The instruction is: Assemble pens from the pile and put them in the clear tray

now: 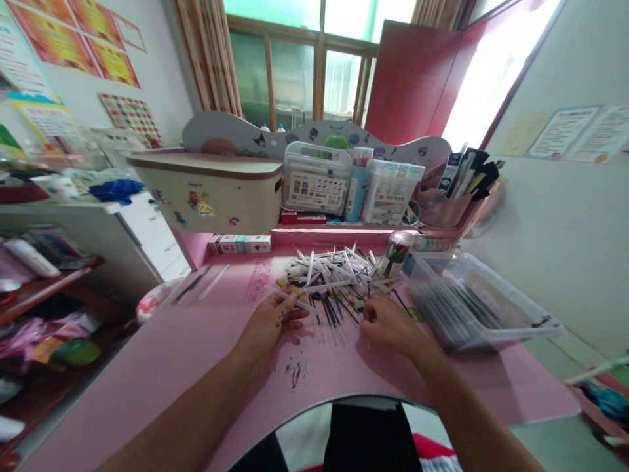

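On the pink desk (147,387), the left hand (268,324) pinches a white pen (289,299) beside the heap of pens (334,278), the right hand (390,328) closes narrowly in it, its hold unclear; picking pens out seems in hand, calling next for a free pen.

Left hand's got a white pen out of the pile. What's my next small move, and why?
Probably carry the white pen from your left hand over to the clear plastic tray on the right: it already holds rows of slim pens, while the loose pile lies tangled under your right hand.
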